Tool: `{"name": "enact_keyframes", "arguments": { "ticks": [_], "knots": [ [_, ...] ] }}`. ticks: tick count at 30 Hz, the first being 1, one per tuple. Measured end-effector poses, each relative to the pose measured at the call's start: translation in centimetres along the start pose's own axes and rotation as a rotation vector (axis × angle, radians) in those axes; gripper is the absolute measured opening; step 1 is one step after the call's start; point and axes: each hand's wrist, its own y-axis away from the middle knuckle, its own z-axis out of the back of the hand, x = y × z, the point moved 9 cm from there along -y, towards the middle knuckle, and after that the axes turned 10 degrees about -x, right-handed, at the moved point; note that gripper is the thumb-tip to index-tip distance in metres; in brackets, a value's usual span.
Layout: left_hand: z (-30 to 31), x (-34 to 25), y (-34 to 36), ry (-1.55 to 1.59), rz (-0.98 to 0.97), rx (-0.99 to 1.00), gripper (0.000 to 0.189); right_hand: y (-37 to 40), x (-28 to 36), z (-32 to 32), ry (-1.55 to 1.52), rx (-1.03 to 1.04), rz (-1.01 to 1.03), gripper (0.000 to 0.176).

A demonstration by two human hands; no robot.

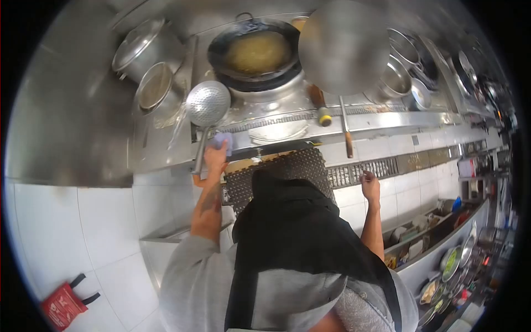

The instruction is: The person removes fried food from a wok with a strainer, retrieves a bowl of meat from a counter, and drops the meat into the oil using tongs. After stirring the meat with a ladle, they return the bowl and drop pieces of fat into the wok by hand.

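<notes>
My left hand (215, 157) is at the front edge of the stove counter, its fingers closed on a bluish-purple cloth (224, 143). Just beside it runs the handle of a perforated skimmer (208, 103), whose round head rests up on the counter, left of the wok. The wok (218, 58) sits on the burner with yellowish liquid inside. On the other side, my right hand (370, 186) hangs away from the counter, above the floor grate (362, 172). Its fingers are curled in, and I see nothing in them.
A lidded pot (138, 44) and a strainer (156, 88) stand at the left. A blurred grey round shape (344, 47) covers part of the stove. Near it, a wooden-ended handle (348, 145) sticks out past the counter edge. A black perforated mat (301, 166) lies on the floor.
</notes>
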Motion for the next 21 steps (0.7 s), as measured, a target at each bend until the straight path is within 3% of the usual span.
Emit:
{"name": "enact_keyframes", "arguments": {
  "ticks": [4,7,9,10,11,12,13,15,16,17,19,20,21],
  "knots": [
    [-2.1,-2.0,-0.6,0.170,0.092,0.115,0.080,-4.0,5.8,-1.2,0.005,-0.081,0.117,0.042],
    [-3.7,-2.0,-0.3,-0.082,0.107,0.250,0.071,-5.3,9.4,-1.9,0.040,-0.081,0.108,0.053],
    [-5.0,-4.6,0.0,0.828,0.189,0.381,0.052,-7.9,9.8,-5.0,0.201,-0.015,0.135,0.072],
    [-4.9,-5.7,-0.4,0.838,0.196,0.378,0.052,-8.8,9.6,-6.5,0.213,0.031,0.132,0.072],
    [-6.1,-7.1,1.0,1.082,0.421,0.613,0.043,-9.3,8.8,-8.2,0.230,0.087,0.126,0.073],
    [-6.6,-9.2,2.5,1.320,0.651,0.845,0.034,-10.6,7.8,-10.2,0.163,0.118,0.164,0.058],
    [-6.3,-10.6,2.0,1.324,0.657,0.835,0.034,-11.2,9.1,-10.2,0.165,0.125,0.172,0.058],
    [-5.9,-15.1,1.6,1.421,0.652,0.935,0.029,-12.5,12.0,-8.6,0.064,-0.056,0.220,0.040],
    [-5.4,-17.2,1.2,1.453,0.662,0.940,0.035,-13.9,12.1,-9.2,-0.149,0.013,0.143,0.025],
    [-5.5,-18.7,0.8,1.450,0.665,0.935,0.035,-14.4,12.1,-9.1,-0.151,0.018,0.142,0.025],
    [-5.7,-22.5,-0.6,1.486,0.604,0.967,0.036,-11.5,19.2,-6.8,-0.819,0.328,-0.193,0.015],
    [-5.4,-24.7,-1.0,1.434,0.586,1.006,0.048,-12.5,21.4,-6.6,-0.952,0.448,-0.173,0.011],
    [-5.0,-26.8,-1.4,1.432,0.586,1.004,0.048,-15.6,21.8,-7.5,-1.007,0.499,-0.216,0.010]
  ]
}}
